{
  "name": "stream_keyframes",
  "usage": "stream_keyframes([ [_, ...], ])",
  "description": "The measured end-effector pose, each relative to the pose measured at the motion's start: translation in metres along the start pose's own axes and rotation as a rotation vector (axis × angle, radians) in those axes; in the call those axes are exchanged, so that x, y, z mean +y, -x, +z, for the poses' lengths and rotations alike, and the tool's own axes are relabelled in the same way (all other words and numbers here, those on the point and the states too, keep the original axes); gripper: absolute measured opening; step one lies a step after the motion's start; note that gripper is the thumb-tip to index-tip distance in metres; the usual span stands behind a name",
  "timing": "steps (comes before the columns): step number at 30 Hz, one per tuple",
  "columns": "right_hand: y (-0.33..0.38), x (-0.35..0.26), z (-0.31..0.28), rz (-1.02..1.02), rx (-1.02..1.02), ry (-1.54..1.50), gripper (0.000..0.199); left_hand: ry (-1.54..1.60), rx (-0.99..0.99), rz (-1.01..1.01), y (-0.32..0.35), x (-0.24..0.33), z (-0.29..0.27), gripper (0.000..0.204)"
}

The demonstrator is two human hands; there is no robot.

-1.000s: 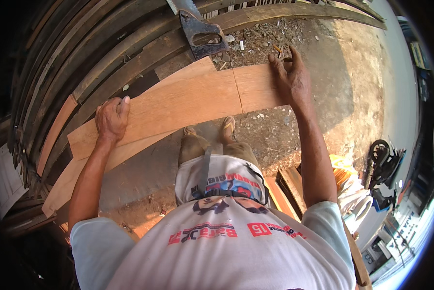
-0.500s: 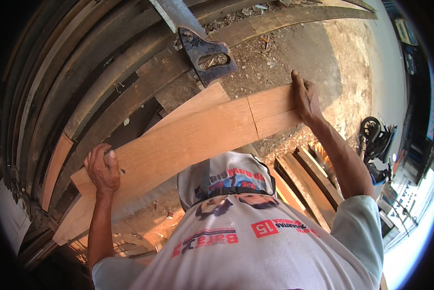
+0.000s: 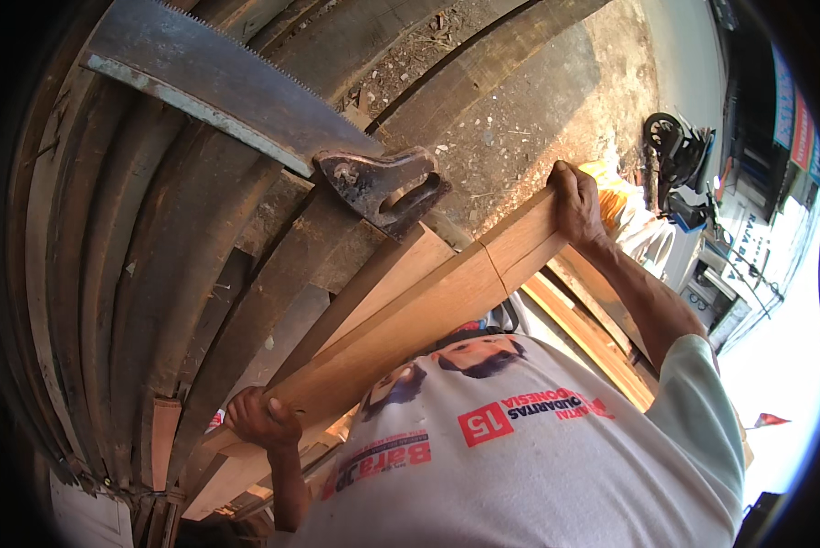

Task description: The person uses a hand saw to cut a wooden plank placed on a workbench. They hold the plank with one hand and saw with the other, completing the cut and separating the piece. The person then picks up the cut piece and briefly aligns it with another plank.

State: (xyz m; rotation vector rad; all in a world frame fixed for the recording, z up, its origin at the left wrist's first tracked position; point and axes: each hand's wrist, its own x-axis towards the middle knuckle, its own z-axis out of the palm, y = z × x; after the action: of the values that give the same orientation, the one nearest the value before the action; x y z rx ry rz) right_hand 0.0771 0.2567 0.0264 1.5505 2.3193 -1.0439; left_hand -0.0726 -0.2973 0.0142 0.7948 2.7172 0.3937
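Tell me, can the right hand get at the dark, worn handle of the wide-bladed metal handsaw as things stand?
Probably not without letting go: the right hand grips one end of the long, flat, light-brown wooden board. Nothing appears to cover the saw handle, so the way otherwise looks free.

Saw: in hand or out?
Out of hand: the saw lies across dark planks, while the left hand and right hand both hold the board.

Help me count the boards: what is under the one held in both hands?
A second light-brown board shows beyond the upper-left edge of the held board; pale wood also shows below the left hand. What lies directly beneath the middle is covered.
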Motion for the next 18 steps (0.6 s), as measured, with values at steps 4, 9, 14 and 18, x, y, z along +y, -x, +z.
stream_keyframes([
  [4, 0.001, 0.001, -0.003, 0.002, -0.003, -0.001, 0.051, -0.012, -0.008, -0.031, -0.002, 0.001, 0.0, 0.055],
  [9, 0.002, -0.007, -0.004, 0.006, -0.019, 0.009, 0.051, -0.058, -0.059, -0.005, 0.003, -0.007, 0.002, 0.049],
  [14, 0.001, 0.002, -0.004, 0.029, -0.029, 0.044, 0.049, -0.044, -0.052, 0.013, 0.003, -0.01, 0.002, 0.046],
  [18, 0.002, -0.003, -0.002, -0.003, -0.024, 0.047, 0.049, -0.039, -0.023, 0.025, 0.006, -0.012, 0.003, 0.046],
])
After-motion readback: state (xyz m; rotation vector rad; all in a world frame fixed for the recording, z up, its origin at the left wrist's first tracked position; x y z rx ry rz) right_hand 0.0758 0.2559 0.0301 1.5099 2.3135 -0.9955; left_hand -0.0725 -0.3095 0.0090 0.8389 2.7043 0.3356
